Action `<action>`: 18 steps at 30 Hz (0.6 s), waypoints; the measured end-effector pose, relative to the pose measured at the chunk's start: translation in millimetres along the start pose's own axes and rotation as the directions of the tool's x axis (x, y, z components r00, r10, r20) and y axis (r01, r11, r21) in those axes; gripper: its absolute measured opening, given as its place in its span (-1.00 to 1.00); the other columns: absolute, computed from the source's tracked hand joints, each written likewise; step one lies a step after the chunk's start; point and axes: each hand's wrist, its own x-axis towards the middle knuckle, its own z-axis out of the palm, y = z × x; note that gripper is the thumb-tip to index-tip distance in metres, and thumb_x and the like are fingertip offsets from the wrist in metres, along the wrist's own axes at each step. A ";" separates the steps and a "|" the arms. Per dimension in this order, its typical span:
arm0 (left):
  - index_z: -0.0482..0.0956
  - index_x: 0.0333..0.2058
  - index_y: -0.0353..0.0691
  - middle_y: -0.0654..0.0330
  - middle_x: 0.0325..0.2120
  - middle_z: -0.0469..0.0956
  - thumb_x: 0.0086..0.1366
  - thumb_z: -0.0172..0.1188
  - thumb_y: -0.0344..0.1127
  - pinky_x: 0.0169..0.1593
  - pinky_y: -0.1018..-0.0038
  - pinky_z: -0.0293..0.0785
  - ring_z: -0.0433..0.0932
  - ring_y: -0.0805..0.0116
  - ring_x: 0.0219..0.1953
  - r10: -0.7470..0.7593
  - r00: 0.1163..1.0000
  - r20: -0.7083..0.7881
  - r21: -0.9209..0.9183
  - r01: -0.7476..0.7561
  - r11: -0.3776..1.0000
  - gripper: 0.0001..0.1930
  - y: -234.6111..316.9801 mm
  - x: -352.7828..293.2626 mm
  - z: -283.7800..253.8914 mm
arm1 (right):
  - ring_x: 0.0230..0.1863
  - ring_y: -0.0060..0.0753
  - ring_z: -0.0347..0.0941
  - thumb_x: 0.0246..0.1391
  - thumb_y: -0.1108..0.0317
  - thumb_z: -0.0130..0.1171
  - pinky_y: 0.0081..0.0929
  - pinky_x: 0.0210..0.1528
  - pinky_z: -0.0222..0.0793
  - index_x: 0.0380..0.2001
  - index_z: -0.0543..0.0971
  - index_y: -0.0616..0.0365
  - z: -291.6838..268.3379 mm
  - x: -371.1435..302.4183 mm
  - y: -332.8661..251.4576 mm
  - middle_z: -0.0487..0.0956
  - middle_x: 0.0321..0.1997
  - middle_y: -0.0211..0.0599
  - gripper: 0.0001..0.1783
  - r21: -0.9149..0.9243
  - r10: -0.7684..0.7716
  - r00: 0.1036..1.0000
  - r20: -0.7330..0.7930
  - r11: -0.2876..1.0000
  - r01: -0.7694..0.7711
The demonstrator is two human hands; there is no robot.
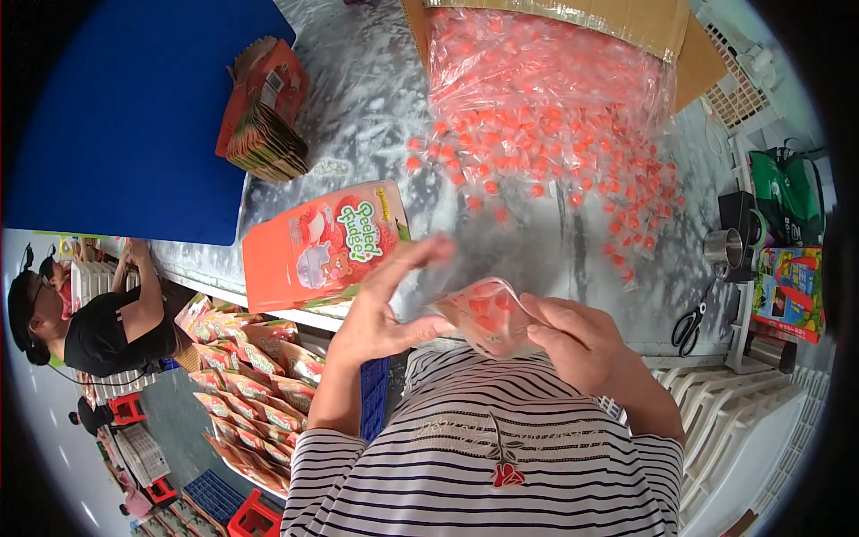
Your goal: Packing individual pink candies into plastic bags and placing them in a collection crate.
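My right hand [577,342] pinches the right edge of an upright pouch [488,327] in front of my body. The pouch's mouth gapes upward, and red wrapped candies show inside. On its left side is my left hand [389,309], its fingers apart and the fingertips smeared by motion. Its thumb lies close to the pouch rim; whether it touches I cannot tell. Past the pouch, loose red candies [537,148] in clear wrappers spill from a lined cardboard box [573,22]. A flat red printed pouch [309,246] lies left of my left hand.
A stack of folded pouches [267,139] stands beside a blue board [125,116]. Filled pouches [259,376] crowd below the table's left edge. Black scissors [691,329] and a metal cup [723,249] lie at right, above white crates [716,430]. Another person [107,331] works at far left.
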 end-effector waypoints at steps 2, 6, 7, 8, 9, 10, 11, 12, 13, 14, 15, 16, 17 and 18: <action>0.31 0.19 -0.33 -0.05 0.09 0.42 -0.01 0.44 0.00 0.07 0.36 0.38 0.45 0.30 -0.03 -0.083 0.918 0.388 -0.409 0.252 0.877 -0.14 -6.6 3.7 4.3 | -0.35 -0.13 0.55 -0.19 0.64 0.25 -0.39 -0.41 0.56 -0.36 0.52 0.38 -5.1 2.0 0.6 0.53 -0.30 -0.01 -0.77 0.044 0.035 0.999 0.013 0.998 -0.036; 0.43 0.08 -0.43 -0.08 0.01 0.49 0.20 0.27 -0.13 0.01 0.36 0.40 0.49 0.22 -0.11 -0.020 0.910 0.414 -0.337 0.173 0.925 -0.42 -4.6 4.7 29.0 | -0.36 -0.15 0.57 -0.17 0.64 0.22 -0.40 -0.40 0.51 -0.35 0.53 0.29 -17.1 -9.7 10.2 0.54 -0.22 -0.03 -0.78 0.131 0.244 0.960 0.142 0.956 -0.262; 0.47 0.03 -0.47 -0.10 -0.01 0.50 0.32 0.11 -0.20 0.00 0.35 0.40 0.50 0.20 -0.13 0.038 0.931 0.364 -0.301 0.079 0.950 -0.56 -4.4 2.2 37.6 | -0.37 -0.16 0.56 -0.18 0.60 0.26 -0.39 -0.39 0.48 -0.37 0.54 0.25 -16.0 -13.5 12.5 0.53 -0.22 -0.03 -0.79 0.131 0.277 0.950 0.147 0.946 -0.296; 0.47 0.03 -0.47 -0.10 -0.01 0.50 0.32 0.11 -0.20 0.00 0.35 0.40 0.50 0.20 -0.13 0.041 0.930 0.366 -0.304 0.077 0.949 -0.56 -3.0 1.9 40.4 | -0.37 -0.16 0.56 -0.18 0.60 0.26 -0.39 -0.39 0.48 -0.37 0.54 0.25 -19.1 -15.2 12.6 0.53 -0.22 -0.03 -0.79 0.127 0.279 0.949 0.146 0.946 -0.298; 0.48 0.01 -0.47 -0.11 -0.02 0.51 0.35 0.07 -0.21 0.02 0.32 0.40 0.50 0.16 -0.08 0.044 0.936 0.350 -0.272 0.056 0.961 -0.58 -2.9 1.9 42.8 | -0.32 -0.15 0.56 -0.17 0.57 0.29 -0.40 -0.34 0.49 -0.34 0.53 0.24 -21.5 -17.1 13.1 0.53 -0.19 -0.04 -0.75 0.131 0.332 0.925 0.183 0.925 -0.358; 0.50 -0.01 -0.47 -0.12 -0.03 0.51 0.38 0.02 -0.22 0.04 0.29 0.39 0.50 0.12 -0.02 0.048 0.942 0.332 -0.238 0.035 0.971 -0.60 -2.4 1.5 45.2 | -0.27 -0.15 0.56 -0.17 0.53 0.32 -0.40 -0.29 0.49 -0.30 0.53 0.23 -23.4 -16.4 12.5 0.53 -0.15 -0.05 -0.72 0.133 0.382 0.898 0.220 0.900 -0.416; 0.49 0.00 -0.47 -0.13 -0.04 0.52 0.41 -0.04 -0.22 0.07 0.32 0.39 0.50 0.08 0.01 0.022 0.948 0.318 -0.215 0.049 0.975 -0.60 -0.9 0.0 48.1 | -0.27 -0.15 0.56 -0.17 0.53 0.32 -0.40 -0.29 0.49 -0.30 0.53 0.23 -28.2 -13.3 8.9 0.53 -0.15 -0.05 -0.72 0.131 0.386 0.896 0.219 0.898 -0.419; 0.49 0.00 -0.47 -0.13 -0.04 0.52 0.41 -0.04 -0.22 0.07 0.32 0.39 0.50 0.08 0.01 0.018 0.948 0.318 -0.213 0.053 0.976 -0.60 0.1 -1.7 51.5 | -0.21 -0.14 0.54 -0.17 0.48 0.36 -0.39 -0.23 0.49 -0.25 0.51 0.23 -35.9 -0.8 2.0 0.52 -0.11 -0.06 -0.65 0.084 0.335 0.931 0.146 0.933 -0.350; 0.48 0.01 -0.46 -0.13 -0.04 0.52 0.41 -0.04 -0.22 0.05 0.34 0.41 0.51 0.09 -0.01 0.008 0.957 0.289 -0.252 0.068 0.965 -0.60 2.4 -4.2 54.4 | -0.15 -0.14 0.53 -0.16 0.43 0.39 -0.37 -0.16 0.48 -0.19 0.50 0.24 -41.2 9.6 -4.7 0.52 -0.08 -0.07 -0.59 0.032 0.276 0.958 0.075 0.960 -0.279; 0.47 0.03 -0.46 -0.12 -0.03 0.51 0.41 -0.04 -0.23 0.03 0.36 0.43 0.52 0.10 -0.02 -0.003 0.966 0.259 -0.290 0.081 0.953 -0.60 4.6 -6.9 56.2 | -0.15 -0.14 0.53 -0.16 0.43 0.39 -0.37 -0.16 0.48 -0.19 0.50 0.24 -42.8 14.6 -8.2 0.52 -0.08 -0.07 -0.59 0.036 0.274 0.959 0.078 0.960 -0.277; 0.47 0.03 -0.46 -0.12 -0.03 0.51 0.41 -0.04 -0.23 0.03 0.36 0.43 0.52 0.10 -0.02 0.000 0.965 0.263 -0.293 0.080 0.953 -0.60 5.7 -7.8 57.6 | -0.12 -0.13 0.51 -0.16 0.36 0.40 -0.37 -0.19 0.48 -0.16 0.48 0.26 -44.4 17.9 -11.6 0.50 -0.06 -0.09 -0.54 0.102 0.249 0.956 0.155 0.959 -0.266; 0.46 0.05 -0.43 -0.11 -0.01 0.50 0.40 -0.02 -0.28 0.06 0.34 0.42 0.51 0.08 0.00 -0.004 0.963 0.269 -0.297 0.087 0.951 -0.63 6.9 -8.8 58.7 | -0.09 -0.12 0.49 -0.16 0.28 0.42 -0.37 -0.22 0.48 -0.14 0.46 0.29 -44.0 20.8 -14.7 0.48 -0.04 -0.11 -0.48 0.168 0.218 0.949 0.228 0.951 -0.259; 0.44 0.07 -0.40 -0.09 0.01 0.49 0.38 0.00 -0.33 0.08 0.33 0.42 0.49 0.06 0.02 -0.008 0.962 0.274 -0.301 0.093 0.949 -0.64 8.0 -9.6 59.5 | -0.04 -0.14 0.49 -0.18 0.32 0.42 -0.36 -0.07 0.48 -0.10 0.46 0.29 -40.5 25.0 -18.2 0.49 -0.03 -0.07 -0.45 0.126 0.269 0.914 0.303 0.940 -0.318; 0.44 0.07 -0.40 -0.09 0.01 0.49 0.38 0.00 -0.33 0.08 0.33 0.42 0.49 0.06 0.02 -0.004 0.961 0.277 -0.304 0.091 0.948 -0.64 10.5 -9.7 61.1 | -0.04 -0.14 0.49 -0.18 0.32 0.42 -0.36 -0.07 0.48 -0.10 0.46 0.29 -35.8 26.1 -18.7 0.49 -0.03 -0.07 -0.45 0.121 0.273 0.914 0.301 0.939 -0.320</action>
